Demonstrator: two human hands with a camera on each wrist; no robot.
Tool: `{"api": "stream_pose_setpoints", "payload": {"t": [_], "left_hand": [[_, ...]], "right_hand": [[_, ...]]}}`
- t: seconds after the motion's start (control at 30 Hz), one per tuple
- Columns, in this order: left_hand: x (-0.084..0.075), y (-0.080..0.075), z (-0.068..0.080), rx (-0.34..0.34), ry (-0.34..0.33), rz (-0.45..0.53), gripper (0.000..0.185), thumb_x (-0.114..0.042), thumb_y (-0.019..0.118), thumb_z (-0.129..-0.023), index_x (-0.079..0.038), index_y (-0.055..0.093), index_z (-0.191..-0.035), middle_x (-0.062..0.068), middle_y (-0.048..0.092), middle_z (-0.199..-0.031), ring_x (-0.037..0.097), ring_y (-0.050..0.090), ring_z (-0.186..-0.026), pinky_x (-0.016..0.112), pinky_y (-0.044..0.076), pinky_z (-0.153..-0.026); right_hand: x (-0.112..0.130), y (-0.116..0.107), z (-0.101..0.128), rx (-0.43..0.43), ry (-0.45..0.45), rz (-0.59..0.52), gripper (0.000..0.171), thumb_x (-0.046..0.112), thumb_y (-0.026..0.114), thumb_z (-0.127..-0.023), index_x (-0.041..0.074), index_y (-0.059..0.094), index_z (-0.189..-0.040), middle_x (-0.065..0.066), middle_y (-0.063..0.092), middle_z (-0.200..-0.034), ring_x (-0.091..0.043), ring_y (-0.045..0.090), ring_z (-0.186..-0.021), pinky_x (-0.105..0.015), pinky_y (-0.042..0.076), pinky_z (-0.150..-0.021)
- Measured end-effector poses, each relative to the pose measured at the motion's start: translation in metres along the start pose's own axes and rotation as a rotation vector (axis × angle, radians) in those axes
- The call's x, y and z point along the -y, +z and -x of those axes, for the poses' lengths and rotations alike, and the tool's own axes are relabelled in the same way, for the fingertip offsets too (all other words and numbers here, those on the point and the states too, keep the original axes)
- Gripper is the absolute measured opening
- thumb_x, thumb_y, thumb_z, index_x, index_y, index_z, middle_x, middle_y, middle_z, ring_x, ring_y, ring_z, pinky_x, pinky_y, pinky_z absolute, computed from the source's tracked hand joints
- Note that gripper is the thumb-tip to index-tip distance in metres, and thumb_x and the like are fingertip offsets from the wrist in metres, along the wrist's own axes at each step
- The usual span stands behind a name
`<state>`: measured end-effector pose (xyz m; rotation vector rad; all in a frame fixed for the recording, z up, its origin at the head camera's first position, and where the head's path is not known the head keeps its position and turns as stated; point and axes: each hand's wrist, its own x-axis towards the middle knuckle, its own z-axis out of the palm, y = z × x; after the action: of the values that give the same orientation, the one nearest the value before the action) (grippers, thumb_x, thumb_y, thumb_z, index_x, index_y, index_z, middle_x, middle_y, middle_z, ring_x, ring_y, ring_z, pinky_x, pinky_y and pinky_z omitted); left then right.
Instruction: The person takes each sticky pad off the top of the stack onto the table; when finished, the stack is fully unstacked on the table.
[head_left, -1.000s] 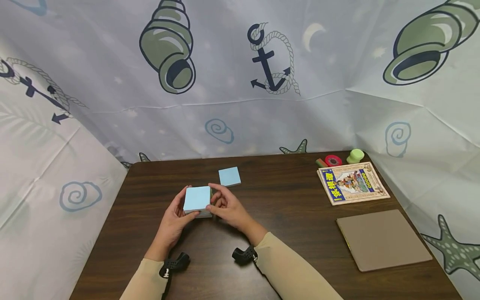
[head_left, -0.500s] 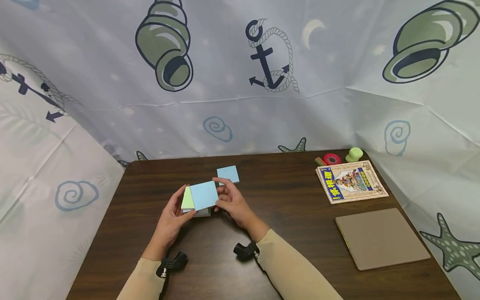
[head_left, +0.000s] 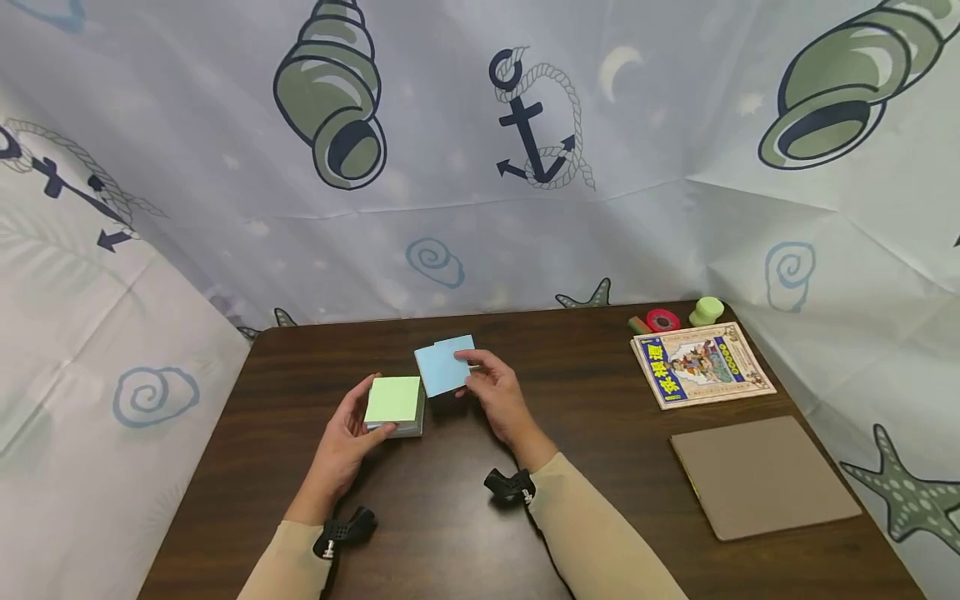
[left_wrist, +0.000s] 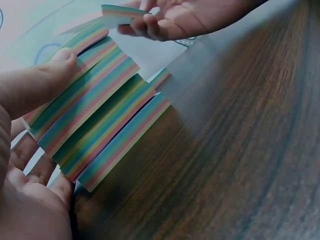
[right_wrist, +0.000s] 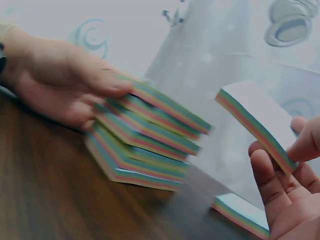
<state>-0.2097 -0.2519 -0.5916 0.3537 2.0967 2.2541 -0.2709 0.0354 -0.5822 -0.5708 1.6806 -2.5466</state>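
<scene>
A stack of square sticky note pads (head_left: 393, 400) with a pale green top sits on the table. My left hand (head_left: 337, 450) grips it, thumb at the front side and fingers on the far side. In the left wrist view the stack (left_wrist: 100, 105) shows rainbow-striped edges and uneven layers. My right hand (head_left: 504, 402) pinches one sticky note pad (head_left: 438, 373) with a light blue top, held to the right of the stack. Its striped edge shows in the right wrist view, below the pad's pale face (right_wrist: 260, 115). Another blue-topped pad (head_left: 460, 342) lies behind it, partly covered.
At the table's right back are printed booklets (head_left: 705, 365), a red roll (head_left: 663, 320), a light green knob-shaped object (head_left: 707, 311) and a small brown-green block (head_left: 640, 325). A flat taupe board or book (head_left: 765, 477) lies at the right. Patterned cloth hangs behind the table.
The blue-topped pad has slid off the stack and moved right and away with my right hand, baring the green top beneath. My left hand has stayed on the stack.
</scene>
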Motion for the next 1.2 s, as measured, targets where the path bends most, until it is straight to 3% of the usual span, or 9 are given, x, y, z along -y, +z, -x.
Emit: {"api": "stream_pose_setpoints", "payload": {"t": [0.17,0.43,0.7,0.87,1.0,1.2], "left_hand": [[0.002,-0.001,0.003,0.0,0.008,0.002,0.094,0.013,0.075,-0.096,-0.006,0.023,-0.173,0.022,0.016,-0.182,0.002,0.038,-0.155,0.014,0.051,-0.106],[0.002,0.001,0.002,-0.006,-0.02,-0.039,0.096,0.009,0.077,-0.096,-0.007,0.023,-0.173,0.02,0.02,-0.181,0.003,0.043,-0.15,0.015,0.054,-0.102],[-0.001,0.0,0.001,-0.003,-0.022,-0.055,0.095,0.009,0.076,-0.096,-0.012,0.025,-0.174,0.015,0.016,-0.183,0.0,0.033,-0.158,0.011,0.047,-0.111],[-0.004,0.0,0.002,-0.005,-0.022,-0.051,0.094,0.009,0.076,-0.097,-0.013,0.025,-0.174,0.013,0.015,-0.184,0.0,0.031,-0.159,0.012,0.047,-0.111],[-0.005,0.0,0.002,-0.006,-0.023,-0.04,0.094,0.009,0.075,-0.097,-0.015,0.027,-0.173,0.017,0.017,-0.183,0.001,0.036,-0.157,0.013,0.049,-0.109],[-0.001,-0.001,0.002,-0.001,-0.022,-0.034,0.093,0.009,0.075,-0.098,-0.017,0.028,-0.173,0.015,0.017,-0.183,0.003,0.035,-0.157,0.013,0.05,-0.109]], "right_hand": [[0.008,-0.023,-0.003,-0.097,-0.043,-0.004,0.039,-0.012,0.055,-0.103,-0.01,0.061,-0.142,-0.012,0.063,-0.132,-0.02,0.066,-0.094,-0.037,0.063,-0.083],[0.021,-0.06,-0.011,-0.242,-0.106,0.27,0.034,-0.01,0.058,-0.105,-0.002,0.07,-0.135,-0.021,0.065,-0.136,-0.032,0.069,-0.097,-0.033,0.065,-0.084],[0.024,-0.072,-0.016,-0.336,-0.029,0.414,0.031,-0.002,0.061,-0.107,0.005,0.075,-0.134,-0.022,0.065,-0.134,-0.05,0.071,-0.098,-0.045,0.064,-0.091],[0.021,-0.073,-0.017,-0.332,-0.005,0.463,0.033,0.002,0.062,-0.108,0.009,0.075,-0.137,-0.026,0.063,-0.139,-0.048,0.073,-0.098,-0.048,0.062,-0.093],[0.02,-0.073,-0.016,-0.336,0.011,0.539,0.034,0.003,0.062,-0.108,0.01,0.074,-0.139,-0.028,0.062,-0.138,-0.039,0.074,-0.094,-0.039,0.064,-0.087],[0.018,-0.073,-0.014,-0.36,0.014,0.816,0.035,0.007,0.065,-0.107,0.012,0.074,-0.14,-0.017,0.07,-0.135,-0.033,0.061,-0.116,-0.047,0.051,-0.105]]}}
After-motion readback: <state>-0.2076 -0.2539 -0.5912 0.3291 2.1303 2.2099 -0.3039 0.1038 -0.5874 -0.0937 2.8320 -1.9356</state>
